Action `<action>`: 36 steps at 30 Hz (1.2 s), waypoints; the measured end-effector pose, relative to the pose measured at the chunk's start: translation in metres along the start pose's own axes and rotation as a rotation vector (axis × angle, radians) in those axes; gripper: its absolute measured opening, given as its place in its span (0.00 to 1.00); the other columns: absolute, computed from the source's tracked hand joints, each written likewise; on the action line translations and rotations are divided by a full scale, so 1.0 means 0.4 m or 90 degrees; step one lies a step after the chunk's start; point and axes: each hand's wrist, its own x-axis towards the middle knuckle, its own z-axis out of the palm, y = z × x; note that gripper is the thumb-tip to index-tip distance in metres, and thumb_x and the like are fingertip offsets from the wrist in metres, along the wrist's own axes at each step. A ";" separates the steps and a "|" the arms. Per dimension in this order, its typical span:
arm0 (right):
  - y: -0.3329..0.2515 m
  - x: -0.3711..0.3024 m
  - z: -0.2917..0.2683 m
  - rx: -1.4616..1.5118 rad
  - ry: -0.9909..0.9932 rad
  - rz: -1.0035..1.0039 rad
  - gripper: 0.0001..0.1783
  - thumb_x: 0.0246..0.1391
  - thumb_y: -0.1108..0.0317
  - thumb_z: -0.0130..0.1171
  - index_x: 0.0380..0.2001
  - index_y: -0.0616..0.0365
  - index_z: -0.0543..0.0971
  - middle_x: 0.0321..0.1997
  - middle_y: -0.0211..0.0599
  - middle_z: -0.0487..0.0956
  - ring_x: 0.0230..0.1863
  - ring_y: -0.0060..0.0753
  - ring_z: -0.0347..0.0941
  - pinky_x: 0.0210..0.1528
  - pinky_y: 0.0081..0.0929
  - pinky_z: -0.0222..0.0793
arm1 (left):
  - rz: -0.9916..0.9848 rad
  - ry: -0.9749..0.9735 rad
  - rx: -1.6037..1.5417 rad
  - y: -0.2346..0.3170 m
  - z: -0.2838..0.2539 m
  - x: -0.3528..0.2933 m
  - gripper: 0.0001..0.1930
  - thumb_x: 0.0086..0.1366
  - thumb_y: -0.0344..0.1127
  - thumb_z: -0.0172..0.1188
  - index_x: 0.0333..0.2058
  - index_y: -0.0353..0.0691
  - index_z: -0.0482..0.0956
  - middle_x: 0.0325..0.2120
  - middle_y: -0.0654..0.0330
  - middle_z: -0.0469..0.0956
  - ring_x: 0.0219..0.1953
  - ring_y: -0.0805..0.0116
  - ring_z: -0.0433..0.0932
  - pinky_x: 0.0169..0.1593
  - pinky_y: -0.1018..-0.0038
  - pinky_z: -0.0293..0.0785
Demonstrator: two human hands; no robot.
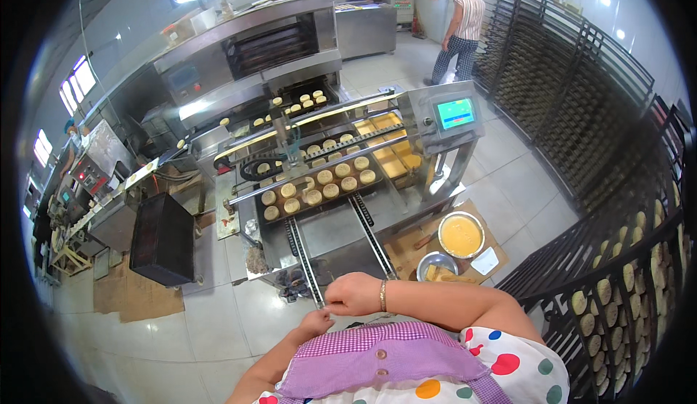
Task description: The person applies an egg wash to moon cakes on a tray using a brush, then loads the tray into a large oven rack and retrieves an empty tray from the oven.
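Observation:
My right hand [353,294], with a bracelet at the wrist, reaches across my front with its fingers curled closed. Just below and to its left, my left hand [317,323] is closed too, its fingertips close to the right hand's. Whatever they may hold is too small or hidden to make out. Both are over the near end of the conveyor rails [305,262] of a steel machine. Farther along those rails lies a dark tray [334,202] with rows of round pale cakes [314,197]. Behind it, yellow liquid fills a trough [392,161] in the machine.
A control screen [455,113] stands at the machine's right end. On the floor are a bowl of yellow liquid [462,235] and a metal bowl with brushes [437,266]. Dark racks [610,280] line the right side. A person [462,30] stands at the back near an oven [272,45].

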 end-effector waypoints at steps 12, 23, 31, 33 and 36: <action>-0.069 -0.940 0.435 0.356 0.355 0.923 0.15 0.46 0.60 0.60 0.22 0.63 0.77 0.20 0.40 0.74 0.25 0.25 0.69 0.30 0.30 0.65 | -0.400 -0.221 0.208 -0.513 0.089 -0.432 0.19 0.50 0.49 0.56 0.33 0.40 0.80 0.35 0.50 0.79 0.41 0.53 0.77 0.47 0.65 0.73; -0.007 -0.172 -0.024 0.173 0.345 0.257 0.18 0.48 0.62 0.60 0.13 0.59 0.67 0.13 0.39 0.66 0.15 0.39 0.62 0.20 0.33 0.60 | -0.167 -0.003 0.117 -0.170 -0.009 -0.155 0.15 0.51 0.46 0.58 0.25 0.38 0.76 0.27 0.47 0.77 0.33 0.46 0.75 0.39 0.57 0.72; 0.091 -0.214 0.146 0.079 0.108 0.395 0.19 0.45 0.54 0.59 0.16 0.58 0.72 0.17 0.45 0.72 0.22 0.51 0.69 0.25 0.38 0.65 | -0.118 0.055 -0.053 0.031 -0.078 -0.097 0.11 0.51 0.41 0.57 0.25 0.39 0.74 0.24 0.50 0.76 0.31 0.49 0.75 0.36 0.59 0.70; 0.091 -0.369 0.217 0.116 0.170 0.547 0.19 0.45 0.56 0.62 0.16 0.62 0.72 0.16 0.46 0.72 0.18 0.40 0.69 0.24 0.36 0.63 | -0.170 0.081 -0.042 -0.046 -0.045 -0.149 0.11 0.51 0.41 0.57 0.26 0.40 0.75 0.25 0.49 0.77 0.32 0.49 0.76 0.37 0.59 0.71; 0.110 -0.649 0.332 0.258 0.253 0.738 0.18 0.46 0.61 0.62 0.15 0.63 0.71 0.16 0.40 0.71 0.19 0.27 0.66 0.23 0.31 0.61 | -0.311 0.039 0.036 -0.258 0.069 -0.300 0.12 0.49 0.42 0.57 0.28 0.40 0.78 0.29 0.49 0.78 0.35 0.50 0.77 0.40 0.61 0.73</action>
